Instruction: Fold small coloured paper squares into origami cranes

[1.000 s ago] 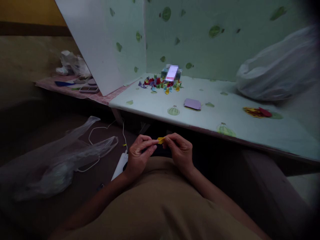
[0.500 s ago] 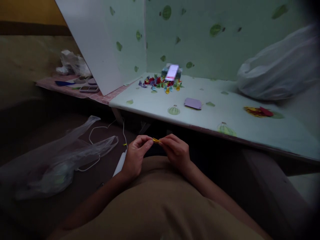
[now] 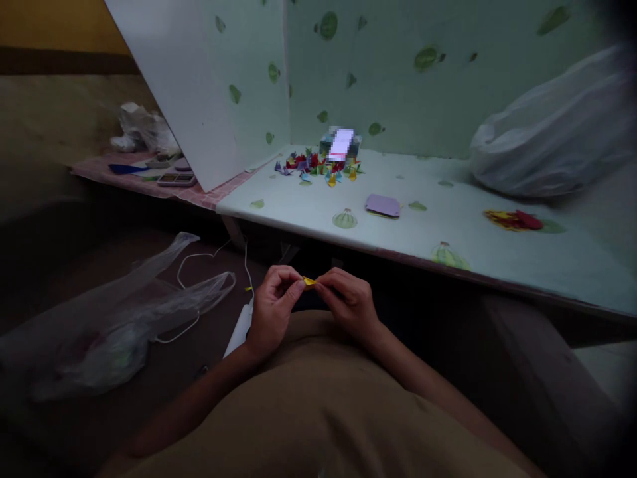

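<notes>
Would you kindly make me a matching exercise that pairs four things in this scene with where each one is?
Things:
1. yellow folded paper
2. purple paper stack
3. heap of coloured paper pieces
4. clear plastic bag

Places:
A. at the back of the table, by the green wall
B. pinched between the left hand and the right hand
C. on the floor, to the person's left
D. flat on the table, nearer its front edge

Pairs: 1-B, 2-D, 3-A, 4-C.
</notes>
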Action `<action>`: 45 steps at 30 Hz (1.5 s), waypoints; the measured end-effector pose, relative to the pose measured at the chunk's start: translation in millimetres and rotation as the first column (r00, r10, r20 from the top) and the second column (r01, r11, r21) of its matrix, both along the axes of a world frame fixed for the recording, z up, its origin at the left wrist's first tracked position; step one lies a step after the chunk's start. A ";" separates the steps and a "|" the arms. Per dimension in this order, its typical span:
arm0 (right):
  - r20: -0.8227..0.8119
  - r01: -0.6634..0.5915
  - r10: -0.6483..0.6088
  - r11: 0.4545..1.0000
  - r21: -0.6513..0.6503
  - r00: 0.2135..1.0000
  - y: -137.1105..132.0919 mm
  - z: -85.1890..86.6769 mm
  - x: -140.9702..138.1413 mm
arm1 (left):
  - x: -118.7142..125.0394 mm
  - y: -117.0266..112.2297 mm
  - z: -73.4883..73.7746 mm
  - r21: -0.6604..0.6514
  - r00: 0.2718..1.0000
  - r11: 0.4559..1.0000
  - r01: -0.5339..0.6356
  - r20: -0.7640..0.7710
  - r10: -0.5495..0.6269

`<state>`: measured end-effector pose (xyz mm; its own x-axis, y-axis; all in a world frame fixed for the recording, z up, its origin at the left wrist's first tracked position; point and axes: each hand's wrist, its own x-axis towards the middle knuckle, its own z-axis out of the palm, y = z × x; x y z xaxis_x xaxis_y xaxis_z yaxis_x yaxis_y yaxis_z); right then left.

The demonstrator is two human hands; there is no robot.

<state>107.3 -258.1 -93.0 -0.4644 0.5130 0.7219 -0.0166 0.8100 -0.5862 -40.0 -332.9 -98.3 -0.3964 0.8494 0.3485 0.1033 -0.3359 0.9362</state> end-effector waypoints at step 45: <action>0.022 0.012 -0.013 1.000 0.026 1.000 -0.4 -3.2 -0.9 | -11.4 -7.0 4.9 0.153 0.807 0.978 -0.138 -0.555 0.201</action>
<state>106.5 -258.4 -96.2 -0.4742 0.5004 0.7243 0.0063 0.8247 -0.5656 -51.4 -339.9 -93.4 -0.2369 0.7350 0.6353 0.6671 -0.3523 0.6564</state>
